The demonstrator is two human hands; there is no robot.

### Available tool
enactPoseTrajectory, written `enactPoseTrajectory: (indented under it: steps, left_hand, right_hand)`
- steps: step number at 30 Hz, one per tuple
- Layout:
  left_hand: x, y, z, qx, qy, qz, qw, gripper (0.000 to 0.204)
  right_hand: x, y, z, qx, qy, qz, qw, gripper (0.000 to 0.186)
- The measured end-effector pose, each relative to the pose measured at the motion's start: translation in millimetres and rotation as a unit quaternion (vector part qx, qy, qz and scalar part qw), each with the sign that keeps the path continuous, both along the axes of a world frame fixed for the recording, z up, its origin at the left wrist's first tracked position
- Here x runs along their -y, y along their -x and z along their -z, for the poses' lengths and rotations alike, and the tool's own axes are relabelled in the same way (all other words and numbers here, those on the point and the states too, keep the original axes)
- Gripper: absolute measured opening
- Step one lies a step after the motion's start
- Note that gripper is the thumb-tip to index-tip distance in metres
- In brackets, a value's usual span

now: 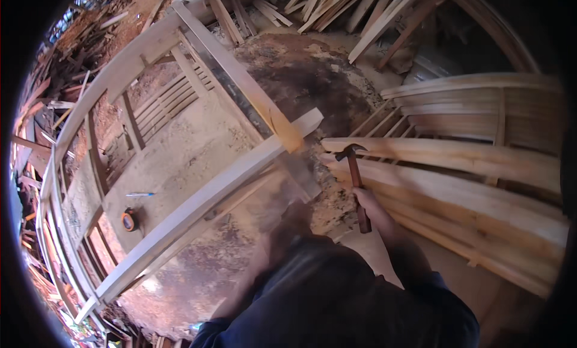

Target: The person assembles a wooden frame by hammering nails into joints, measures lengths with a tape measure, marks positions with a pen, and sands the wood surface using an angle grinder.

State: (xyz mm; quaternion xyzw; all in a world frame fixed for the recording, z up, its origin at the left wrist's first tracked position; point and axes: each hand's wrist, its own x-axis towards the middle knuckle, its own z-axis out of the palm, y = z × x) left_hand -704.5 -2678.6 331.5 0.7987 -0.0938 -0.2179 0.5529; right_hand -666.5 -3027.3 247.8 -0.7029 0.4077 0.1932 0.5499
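Note:
My right hand (368,202) is closed round the wooden handle of a claw hammer (353,170). The hammer's dark head points away from me, beside the end of a wooden slatted piece (433,151) on the right. My left hand (293,214) is low in the middle, smeared by motion, so its fingers do not show clearly. Just beyond it is a blurred short piece of wood (302,177), below the corner of a large wooden frame (207,195). Whether the left hand touches that piece I cannot tell.
Inside the frame lie a tape measure (128,220) and a blue pen (140,195) on a light board (174,149). Scrap wood (66,98) is heaped at the far left. Wooden strips (330,8) lean at the back. Sawdust and shavings cover parts of the ground.

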Motion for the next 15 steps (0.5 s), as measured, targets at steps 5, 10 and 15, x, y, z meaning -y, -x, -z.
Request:
enactPoseTrajectory:
  steps: [5,10,15]
  left_hand:
    - [38.8,-59.4,-39.5,-0.044,0.09,-0.086,0.991,0.02]
    - [50.3,-100.3,-58.5,0.015,0.112,-0.215,0.97,0.013]
    - [41.8,-107.1,-47.4,0.044,0.196,-0.456,0.867,0.008]
  right_hand:
    - [37.2,-110.8,1.2,-0.014,-0.028,-0.045,0.998,0.023]
    - [49.8,-181.1,-36.2,-0.02,-0.027,-0.079,0.996,0.025]
    - [59.2,-262.5,-41.6,-0.066,0.001,-0.116,0.991,0.023]
